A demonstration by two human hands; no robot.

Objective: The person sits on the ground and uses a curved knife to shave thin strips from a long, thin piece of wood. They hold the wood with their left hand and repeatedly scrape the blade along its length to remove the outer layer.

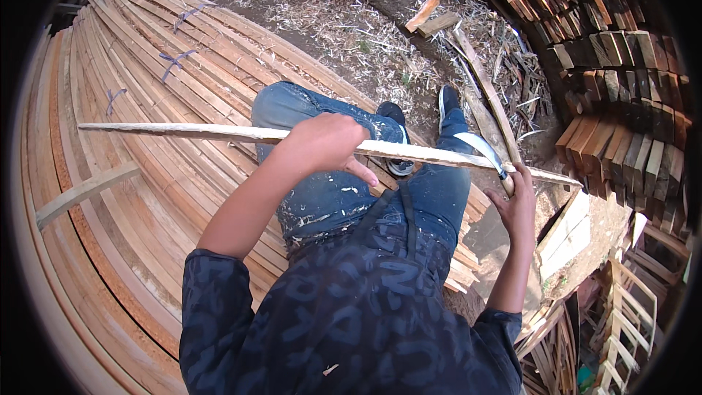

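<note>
A long, pale, rough strip of wood [409, 151] lies across my thighs, running from the left to the right. My left hand [327, 144] is closed over it near the middle, with the thumb sticking out toward me. On the right, my right hand [519, 205] grips a sickle [479, 145] by its short handle. Its bright curved blade rises across the strip and points up to the left. The right fingers are close to the strip; whether they touch it is unclear.
Beneath me and to my left spreads a large pile of long sawn strips [139, 197], with a short crosspiece [88, 194] on it. Shavings [351, 36] cover the ground ahead. Stacked timber [621, 150] stands at right, and a slatted wooden frame [629, 314] sits lower right.
</note>
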